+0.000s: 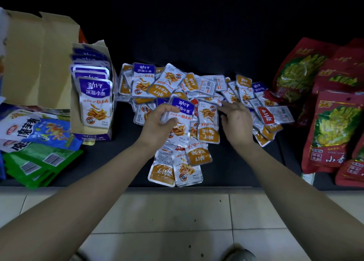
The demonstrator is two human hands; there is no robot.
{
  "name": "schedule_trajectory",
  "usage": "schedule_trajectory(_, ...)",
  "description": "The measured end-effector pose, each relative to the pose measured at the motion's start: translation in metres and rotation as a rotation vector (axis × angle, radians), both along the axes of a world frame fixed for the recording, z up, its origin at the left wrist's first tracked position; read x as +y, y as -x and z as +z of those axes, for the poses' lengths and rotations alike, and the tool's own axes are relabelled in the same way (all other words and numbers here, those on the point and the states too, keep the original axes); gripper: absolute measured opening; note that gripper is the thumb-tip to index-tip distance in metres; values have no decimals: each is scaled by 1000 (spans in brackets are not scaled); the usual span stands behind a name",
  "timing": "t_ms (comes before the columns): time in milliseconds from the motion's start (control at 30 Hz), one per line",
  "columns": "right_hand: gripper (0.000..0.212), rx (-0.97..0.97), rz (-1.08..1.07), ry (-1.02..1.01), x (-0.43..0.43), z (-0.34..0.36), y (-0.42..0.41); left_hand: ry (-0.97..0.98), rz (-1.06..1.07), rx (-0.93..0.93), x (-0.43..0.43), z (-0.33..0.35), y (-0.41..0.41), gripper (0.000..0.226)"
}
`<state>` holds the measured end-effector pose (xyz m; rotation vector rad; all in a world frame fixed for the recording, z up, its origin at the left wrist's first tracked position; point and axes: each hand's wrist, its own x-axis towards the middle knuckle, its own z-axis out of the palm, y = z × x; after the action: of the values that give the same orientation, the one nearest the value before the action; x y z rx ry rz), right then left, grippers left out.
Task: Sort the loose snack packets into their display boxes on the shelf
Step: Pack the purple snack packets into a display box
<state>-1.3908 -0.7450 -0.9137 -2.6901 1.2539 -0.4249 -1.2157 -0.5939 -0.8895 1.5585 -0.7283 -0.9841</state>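
Observation:
A heap of small silver snack packets (pixel 199 87) with purple, orange or red bands lies on the dark shelf (pixel 110 162). My left hand (pixel 159 123) grips a purple-banded packet (pixel 181 113) at the heap's front, thumb and fingers curled on its left edge. Fingers spread and relaxed, my right hand (pixel 236 119) rests on the packets just to the right. At the left stands an open cardboard display box (pixel 92 130) with several purple-banded packets (pixel 95 101) upright in a row.
An open brown carton (pixel 39 64) stands behind the display box. Blue and green snack bags (pixel 39 142) lie at the front left. Large red bags (pixel 331 130) with yellow-green pictures fill the right. A tiled floor (pixel 177 217) lies below the shelf edge.

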Motion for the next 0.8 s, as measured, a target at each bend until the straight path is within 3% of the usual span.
schedule_trajectory(100, 32, -220, 11, 62, 2, 8, 10, -8, 29, -15, -1, -3, -2, 20)
schedule_trajectory(200, 33, -393, -111, -114, 0, 19, 19, -5, 51, -5, -2, -3, -3, 23)
schedule_trajectory(267, 36, -405, -176, -201, -5, 22, 27, -4, 49, -14, -3, -2, -3, 22)
schedule_trajectory(367, 22, -440, -158, -190, -9, 24, 39, -13, 36, -10, -3, 0, -1, 18)
schedule_trajectory(533, 19, -734, -121, -544, 6, 40, 31, -29, 52, 21, -1, 6, -2, 18)
schedule_trajectory(667, 24, -798, -38, -868, 22, 38, 17, -50, -10, 23, 4, 9, -4, 18)
schedule_trajectory(800, 24, -796, -87, -1087, 35, 38, 4, -79, -81, -11, 12, 9, -3, 19)
